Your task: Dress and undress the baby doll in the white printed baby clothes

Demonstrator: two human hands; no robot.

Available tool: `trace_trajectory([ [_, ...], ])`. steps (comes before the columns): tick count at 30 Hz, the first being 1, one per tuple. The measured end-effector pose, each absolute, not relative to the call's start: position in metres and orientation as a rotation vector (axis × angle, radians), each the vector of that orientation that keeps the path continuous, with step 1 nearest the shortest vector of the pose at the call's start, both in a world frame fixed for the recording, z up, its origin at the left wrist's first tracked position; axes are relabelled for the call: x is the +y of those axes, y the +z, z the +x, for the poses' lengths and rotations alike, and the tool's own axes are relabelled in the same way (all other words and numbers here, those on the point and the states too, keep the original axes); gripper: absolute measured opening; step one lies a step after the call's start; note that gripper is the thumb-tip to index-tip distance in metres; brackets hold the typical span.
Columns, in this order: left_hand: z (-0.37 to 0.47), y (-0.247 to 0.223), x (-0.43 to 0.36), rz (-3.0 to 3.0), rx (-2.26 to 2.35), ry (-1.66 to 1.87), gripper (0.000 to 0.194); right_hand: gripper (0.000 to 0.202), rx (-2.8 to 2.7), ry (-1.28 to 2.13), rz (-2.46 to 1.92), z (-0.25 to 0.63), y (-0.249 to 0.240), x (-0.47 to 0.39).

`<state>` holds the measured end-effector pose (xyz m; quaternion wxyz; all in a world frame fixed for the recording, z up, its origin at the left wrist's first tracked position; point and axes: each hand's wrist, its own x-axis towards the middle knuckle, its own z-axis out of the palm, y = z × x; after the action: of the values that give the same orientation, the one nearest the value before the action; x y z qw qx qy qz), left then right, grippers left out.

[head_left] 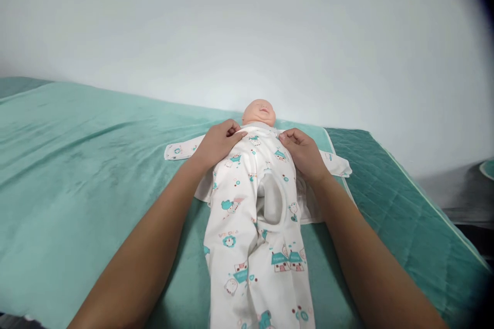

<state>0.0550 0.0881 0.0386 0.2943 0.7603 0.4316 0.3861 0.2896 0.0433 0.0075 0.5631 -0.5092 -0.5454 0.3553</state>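
Note:
A baby doll [259, 112] lies on its back with its head toward the wall. White open-crotch baby pants [235, 226] with a green cartoon print are spread over its body, reaching up to its chin. Out to both sides stretch the sleeves of a matching baby top [184, 150] beneath. My left hand [221, 145] pinches the upper left corner of the pants near the doll's shoulder. At the opposite upper corner, my right hand [304, 154] has its thumb and fingers closed on the cloth. The doll's limbs are hidden under the clothes.
A smooth light green blanket [77, 164] covers the bed under the doll. On the right lies a darker quilted green cover [401, 205] with a pale piped edge. A white wall [247, 36] rises right behind the doll's head.

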Motion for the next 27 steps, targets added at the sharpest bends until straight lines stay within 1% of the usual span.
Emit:
trace_trajectory([
  [4, 0.046, 0.033, 0.083, 2.038, 1.208, 1.008, 0.023, 0.024, -1.32, 0.8, -1.21, 0.288, 0.008, 0.042],
  [9, 0.041, 0.024, 0.092, 1.88, 1.37, 1.244, 0.015, 0.023, -1.289, 0.709, -1.238, 0.29, 0.005, 0.042],
  [11, 0.041, 0.019, 0.096, 1.886, 1.403, 1.283, 0.014, 0.022, -1.258, 0.696, -1.237, 0.291, 0.003, 0.043],
  [17, 0.044, 0.004, 0.101, 2.147, 1.378, 1.176, 0.01, 0.025, -1.263, 0.827, -1.234, 0.29, 0.0, 0.043],
  [23, 0.044, 0.006, 0.098, 2.111, 1.312, 1.149, 0.017, 0.023, -1.38, 0.576, -1.33, 0.283, 0.004, 0.037],
  [27, 0.042, 0.011, 0.097, 2.21, 1.297, 1.083, 0.015, 0.016, -1.551, 0.283, -1.314, 0.287, 0.003, 0.04],
])
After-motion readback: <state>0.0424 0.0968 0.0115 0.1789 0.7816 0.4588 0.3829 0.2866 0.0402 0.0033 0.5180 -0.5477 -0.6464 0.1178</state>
